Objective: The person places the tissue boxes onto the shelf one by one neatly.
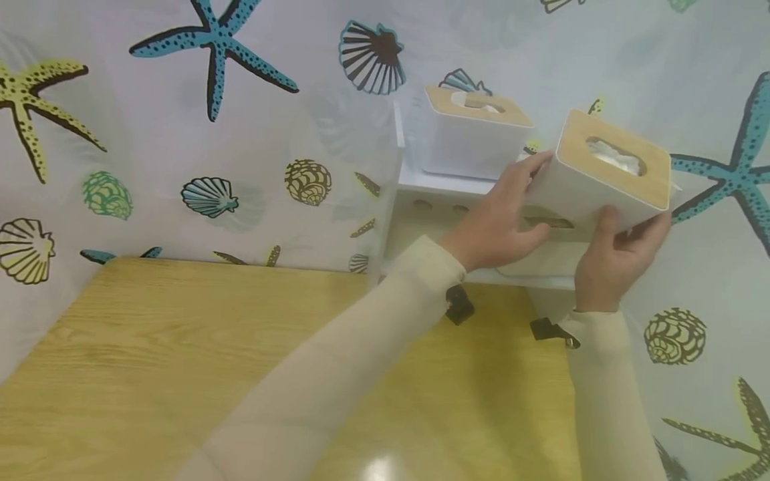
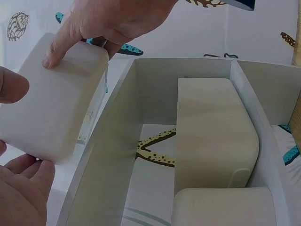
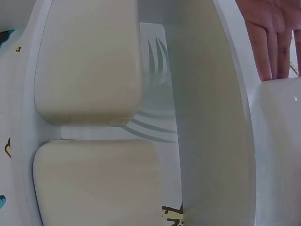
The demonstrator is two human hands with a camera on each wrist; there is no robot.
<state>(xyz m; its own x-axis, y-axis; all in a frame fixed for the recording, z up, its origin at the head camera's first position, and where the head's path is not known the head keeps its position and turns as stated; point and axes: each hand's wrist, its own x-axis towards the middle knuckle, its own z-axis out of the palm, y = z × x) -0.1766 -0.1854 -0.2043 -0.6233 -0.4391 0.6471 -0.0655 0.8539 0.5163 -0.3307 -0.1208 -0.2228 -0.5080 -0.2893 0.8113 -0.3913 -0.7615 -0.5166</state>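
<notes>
Tilted toward the right, a white tissue box [image 1: 580, 187] with a wood-coloured lid and tissue in its oval slot is up at the upper tier of a white shelf unit [image 1: 442, 184]. My right hand [image 1: 616, 264] holds its lower right end, thumb on the front face and fingers beneath. Against the opposite end rest the fingertips of my left hand [image 1: 493, 217]; its fingers look straight in the right wrist view, and its thumb stands off the box. Another tissue box [image 1: 475, 147] sits upright on the upper tier, left of the held one.
Two rounded pale boxes [image 2: 214, 127] [image 2: 225, 207] occupy the unit's lower compartment. A wood-grain tabletop [image 1: 210, 334] spreads in front and to the left. Behind hangs white cloth [image 1: 283, 127] printed with starfish and shells.
</notes>
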